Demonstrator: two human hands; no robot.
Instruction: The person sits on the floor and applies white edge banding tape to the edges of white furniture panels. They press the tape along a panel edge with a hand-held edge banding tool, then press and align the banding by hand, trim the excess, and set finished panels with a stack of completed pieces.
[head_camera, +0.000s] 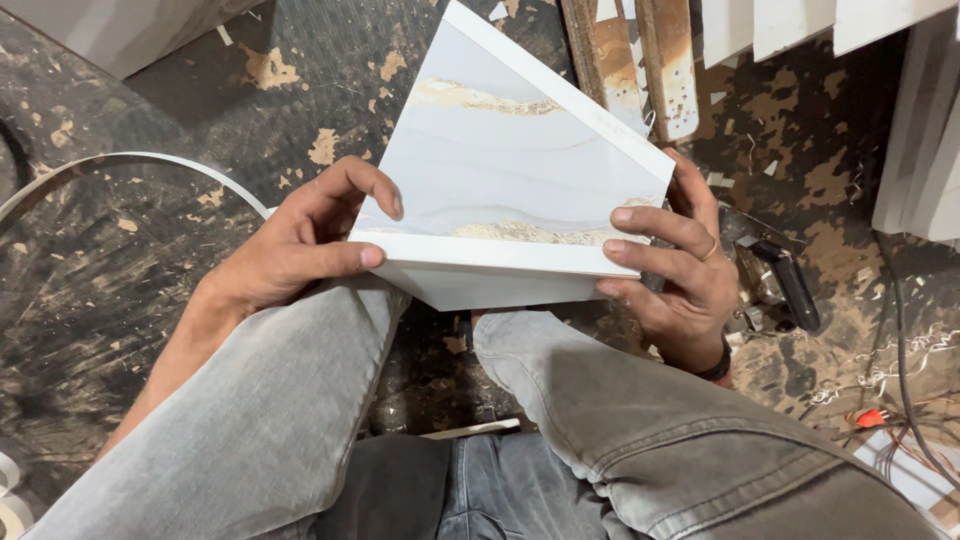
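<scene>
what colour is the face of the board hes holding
Pale grey-white marble pattern with tan-gold veins, white edges; the board shows in the head view.

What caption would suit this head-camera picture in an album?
Seated person's left hand and right hand hold a white marble-patterned panel above grey-trousered knees.

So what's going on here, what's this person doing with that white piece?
A person sits with knees up in grey jeans and holds a white marble-patterned panel in both bare hands, just above the knees. The left hand grips its near left corner, thumb on the white front edge; the right hand, wearing a ring, clasps the right corner. The dark floor is littered with chips and shavings. A white edging strip curves at the left, and a black-handled tool lies at the right.
</scene>
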